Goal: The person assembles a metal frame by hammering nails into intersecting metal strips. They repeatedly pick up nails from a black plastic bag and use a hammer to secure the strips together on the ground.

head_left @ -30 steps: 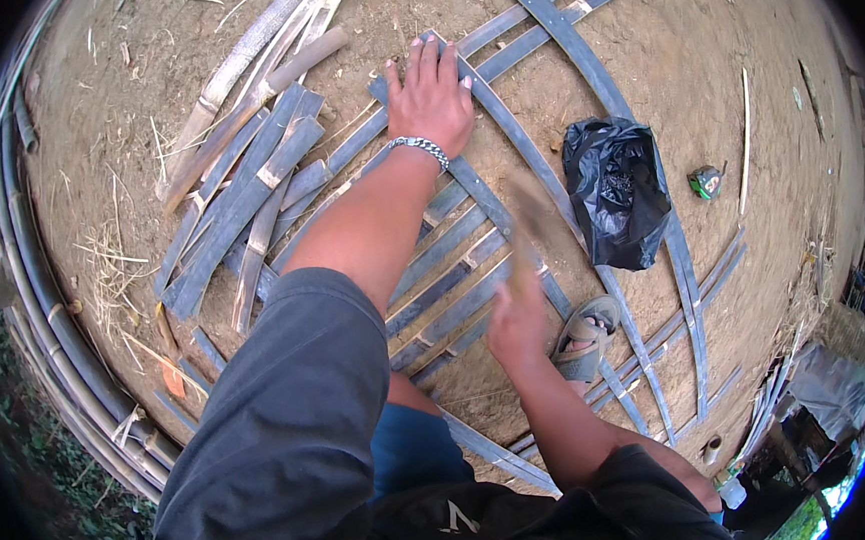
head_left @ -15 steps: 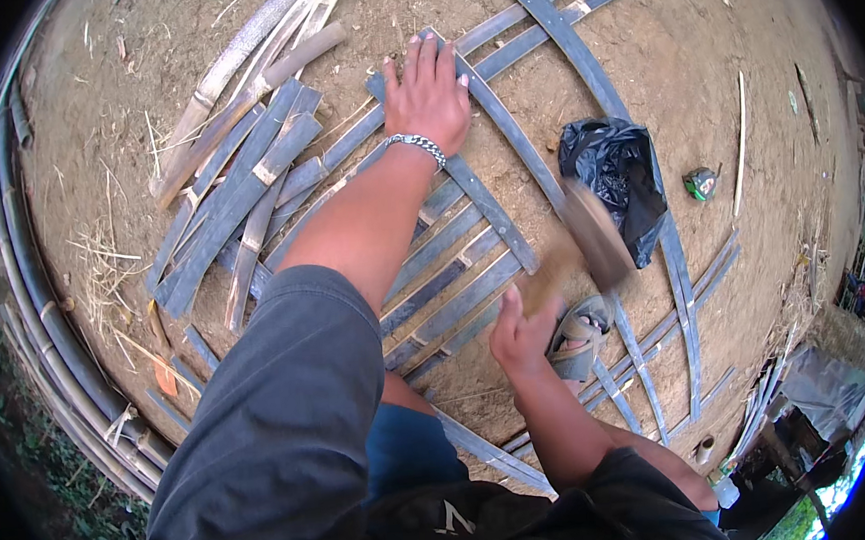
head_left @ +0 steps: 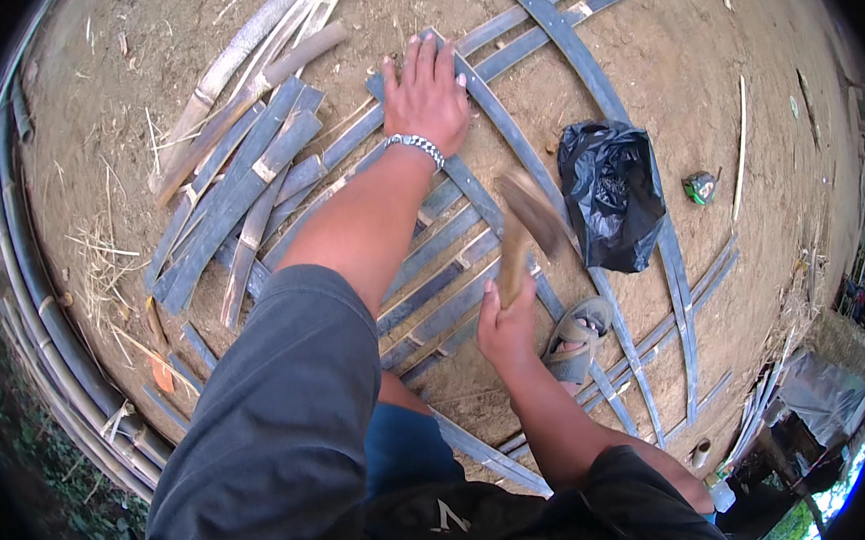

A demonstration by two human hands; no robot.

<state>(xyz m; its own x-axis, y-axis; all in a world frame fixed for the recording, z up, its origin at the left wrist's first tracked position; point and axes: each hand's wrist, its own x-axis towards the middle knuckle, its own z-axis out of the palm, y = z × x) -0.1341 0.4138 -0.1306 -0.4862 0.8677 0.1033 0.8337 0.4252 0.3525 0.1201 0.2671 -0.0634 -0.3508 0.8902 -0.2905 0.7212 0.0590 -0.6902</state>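
While long bamboo poles [head_left: 20, 229] curve along the left edge, lying side by side, perhaps to leave the floor [head_left: 780, 226] free for work, a pile of dark slats [head_left: 214, 225] rests to their right, overlapping at angles and seemingly within easy reach. Farther off, paler split bamboo [head_left: 238, 73] lies in a heap of its own.

Toward the middle, the left hand [head_left: 428, 100] lies palm down, its fingers straight and only slightly spread, at the far end of a slatted frame [head_left: 431, 255], where strips meet. It grips nothing; its weight seems to pin the joint so that the pieces cannot shift. The frame lies flat on the ground, partly under the left forearm, and a cross strip [head_left: 472, 189] slants over the right ends of its slats.

Just right of the near slats, the right hand [head_left: 507, 330] is wrapped around the wooden handle of a hammer-like tool [head_left: 512, 264], probably held low for leverage. Its head is blurred, so whether it touches anything cannot be told.

Right of that hand, a sandalled foot [head_left: 578, 340] is planted among the strips, likely for balance. Farther away, a black plastic bag [head_left: 608, 197] sits over a long strip, mouth upward, perhaps for easy access. Rightmost, a small green-and-black tape measure [head_left: 701, 187] lies apart from the strips.
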